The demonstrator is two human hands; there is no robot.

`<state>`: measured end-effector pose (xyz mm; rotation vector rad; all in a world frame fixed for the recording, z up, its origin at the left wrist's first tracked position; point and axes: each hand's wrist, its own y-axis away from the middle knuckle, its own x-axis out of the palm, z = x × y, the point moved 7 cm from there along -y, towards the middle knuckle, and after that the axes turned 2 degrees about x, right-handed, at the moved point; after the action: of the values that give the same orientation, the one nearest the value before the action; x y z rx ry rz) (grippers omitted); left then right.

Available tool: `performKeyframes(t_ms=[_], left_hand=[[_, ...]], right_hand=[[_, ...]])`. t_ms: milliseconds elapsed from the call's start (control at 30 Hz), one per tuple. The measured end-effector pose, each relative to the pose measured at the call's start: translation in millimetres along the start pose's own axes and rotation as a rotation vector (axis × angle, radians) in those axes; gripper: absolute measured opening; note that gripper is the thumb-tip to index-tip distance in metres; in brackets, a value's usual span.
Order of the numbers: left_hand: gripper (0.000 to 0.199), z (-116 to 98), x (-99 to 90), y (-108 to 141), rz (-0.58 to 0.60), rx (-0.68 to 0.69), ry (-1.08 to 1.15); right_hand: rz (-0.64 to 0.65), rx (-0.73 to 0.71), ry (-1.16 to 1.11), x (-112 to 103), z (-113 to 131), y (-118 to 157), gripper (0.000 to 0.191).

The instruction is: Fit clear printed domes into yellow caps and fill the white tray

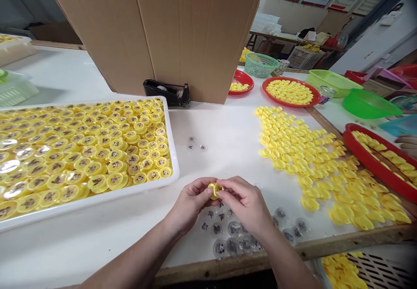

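Between my two hands, near the front of the white table (195, 167), is a small yellow piece (214, 190). My left hand (193, 200) pinches it from the left, and my right hand (244, 202) closes on its right side. Clear round discs with dark printed figures (233, 229) lie under and around my right hand. Three more small clear discs (203, 147) rest farther back. At the left, a white tray (174, 163) holds many yellow pieces with printed tops. Loose yellow pieces (293, 146) are spread over the table at the right.
A black tape dispenser (167, 93) stands against a tall cardboard box (195, 33). Red plates (316, 100) of yellow pieces, a green basket (261, 64) and a green bowl (371, 104) are at the right. Another person's hand (407, 145) shows at the right edge.
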<state>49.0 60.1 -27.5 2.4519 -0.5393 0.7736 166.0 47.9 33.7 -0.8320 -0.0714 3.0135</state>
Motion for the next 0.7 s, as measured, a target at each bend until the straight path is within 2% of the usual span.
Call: performKeyframes(t_ms=[167,367,533,700], left_hand=[[0.036,-2,-0.7,1,-0.016,0.006,0.001],[0.031,-3,0.8,2,0.011,0.003,-0.014],[0.029,-4,2.3,2,0.030,0.040,0.003],[0.028,-6,1.3,2,0.056,0.089,-0.008]], right_hand=[[0.019,-0.102,0.129,-1,16,3,0.022],[0.042,-0.267,0.232,-3,32,6,0.032],[0.022,-0.197,0.160,-4,27,5,0.021],[-0.046,-0.104,0.068,-7,15,7,0.023]])
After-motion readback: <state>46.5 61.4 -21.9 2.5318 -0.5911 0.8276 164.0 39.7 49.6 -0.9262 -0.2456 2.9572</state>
